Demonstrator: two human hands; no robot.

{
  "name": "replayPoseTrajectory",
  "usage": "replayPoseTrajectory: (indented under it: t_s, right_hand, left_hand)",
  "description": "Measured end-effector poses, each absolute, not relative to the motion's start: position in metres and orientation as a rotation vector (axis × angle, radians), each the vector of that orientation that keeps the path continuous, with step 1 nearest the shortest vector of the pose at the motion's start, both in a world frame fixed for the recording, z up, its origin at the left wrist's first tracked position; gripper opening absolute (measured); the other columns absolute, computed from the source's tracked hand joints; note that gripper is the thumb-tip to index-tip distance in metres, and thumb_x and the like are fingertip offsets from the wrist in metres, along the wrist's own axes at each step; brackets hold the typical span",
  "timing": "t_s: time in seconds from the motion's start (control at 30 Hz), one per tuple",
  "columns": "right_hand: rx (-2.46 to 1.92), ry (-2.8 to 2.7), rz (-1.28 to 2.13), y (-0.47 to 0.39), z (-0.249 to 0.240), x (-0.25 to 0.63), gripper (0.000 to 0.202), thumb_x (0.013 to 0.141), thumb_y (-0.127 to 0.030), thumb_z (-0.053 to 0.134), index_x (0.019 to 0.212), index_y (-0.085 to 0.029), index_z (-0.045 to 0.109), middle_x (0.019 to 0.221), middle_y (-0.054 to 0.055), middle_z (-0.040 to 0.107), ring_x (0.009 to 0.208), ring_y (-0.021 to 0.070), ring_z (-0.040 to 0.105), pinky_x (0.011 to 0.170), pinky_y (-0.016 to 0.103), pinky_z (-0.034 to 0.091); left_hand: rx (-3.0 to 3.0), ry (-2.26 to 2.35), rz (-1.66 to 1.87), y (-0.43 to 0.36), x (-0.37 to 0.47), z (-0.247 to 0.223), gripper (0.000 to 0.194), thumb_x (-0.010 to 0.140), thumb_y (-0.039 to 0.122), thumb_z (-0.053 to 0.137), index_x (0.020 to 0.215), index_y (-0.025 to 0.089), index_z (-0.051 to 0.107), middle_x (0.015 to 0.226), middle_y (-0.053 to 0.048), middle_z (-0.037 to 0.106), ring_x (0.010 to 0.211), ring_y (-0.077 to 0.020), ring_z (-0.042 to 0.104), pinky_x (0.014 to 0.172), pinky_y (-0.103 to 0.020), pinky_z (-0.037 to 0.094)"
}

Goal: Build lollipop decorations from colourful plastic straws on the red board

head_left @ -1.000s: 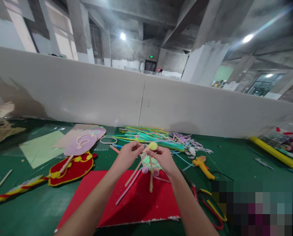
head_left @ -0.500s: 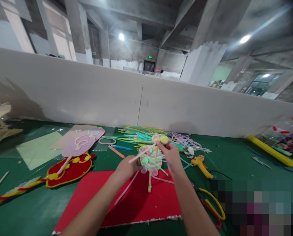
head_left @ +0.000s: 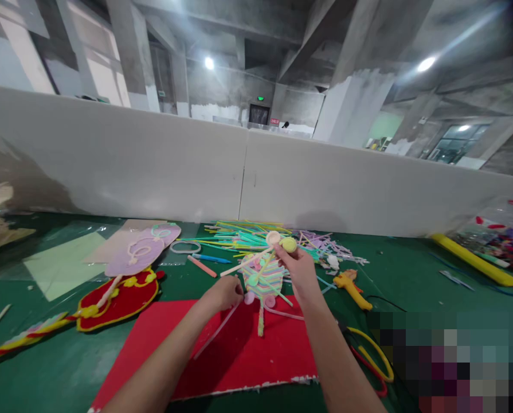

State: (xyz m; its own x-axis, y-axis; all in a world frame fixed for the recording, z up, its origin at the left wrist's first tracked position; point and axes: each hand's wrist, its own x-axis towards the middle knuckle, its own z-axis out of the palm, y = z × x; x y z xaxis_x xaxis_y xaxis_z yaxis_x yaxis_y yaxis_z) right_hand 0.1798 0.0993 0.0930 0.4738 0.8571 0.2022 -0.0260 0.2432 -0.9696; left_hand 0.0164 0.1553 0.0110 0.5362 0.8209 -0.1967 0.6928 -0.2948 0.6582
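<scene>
My right hand [head_left: 298,265] pinches coiled paper strips: a peach coil [head_left: 273,238] and a yellow coil [head_left: 288,245], each with a straight tail running down to the left. They are held above a small fan-shaped piece [head_left: 273,280] with pastel stripes and a twisted handle [head_left: 261,322]. Pink and green coils show on the striped face. At its left edge, my left hand [head_left: 224,293] is closed, fingers curled; what they hold, if anything, is hidden. Two pale pink coils [head_left: 270,301] with long tails are by the fan's base, over a red board [head_left: 247,350].
Behind the hands lies a pile of paper strips [head_left: 247,238]. A lilac fan shape [head_left: 142,250], a red fan shape [head_left: 118,301], a blue pen [head_left: 211,258] and an orange stick [head_left: 202,266] are left. To the right are a yellow glue gun [head_left: 353,289] and a yellow bar [head_left: 475,261].
My left hand has shifted slightly left, off the fan's edge. The peach coil's tail has swung up, flatter, and the coils have turned a little in my right hand.
</scene>
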Motion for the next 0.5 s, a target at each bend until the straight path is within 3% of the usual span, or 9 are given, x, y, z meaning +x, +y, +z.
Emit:
replayPoseTrajectory:
  t_s: [0.27, 0.43, 0.5]
  right_hand:
    - [-1.186, -0.664, 0.515, 0.104, 0.09, 0.189, 0.038, 0.051, -0.043, 0.067, 0.068, -0.01, 0.061, 0.052, 0.001, 0.056, 0.047, 0.0102, 0.044, 0.044, 0.023, 0.034]
    - [-1.213, -0.646, 0.468, 0.104, 0.088, 0.19, 0.037, 0.054, -0.043, 0.065, 0.069, -0.01, 0.059, 0.051, -0.001, 0.053, 0.045, 0.0087, 0.04, 0.044, 0.022, 0.033]
    - [-1.237, -0.717, 0.454, 0.103, 0.088, 0.186, 0.035, 0.056, -0.043, 0.064, 0.068, -0.01, 0.059, 0.053, 0.0, 0.053, 0.047, 0.0088, 0.04, 0.045, 0.022, 0.032]
  left_hand:
    - [1.744, 1.257, 0.965, 0.168, -0.014, 0.063, 0.014, 0.062, 0.027, 0.05, 0.069, 0.015, 0.054, 0.058, 0.0, 0.056, 0.051, -0.012, 0.052, 0.045, -0.021, 0.04]
    - [1.533, 1.071, 1.029, 0.146, -0.018, 0.106, 0.03, 0.06, 0.031, 0.057, 0.086, 0.016, 0.056, 0.066, -0.002, 0.06, 0.058, -0.0138, 0.056, 0.043, -0.02, 0.042]
    - [1.529, 0.967, 0.983, 0.132, -0.012, 0.121, 0.027, 0.061, 0.031, 0.057, 0.084, 0.016, 0.057, 0.066, -0.002, 0.061, 0.059, -0.0139, 0.057, 0.045, -0.021, 0.043]
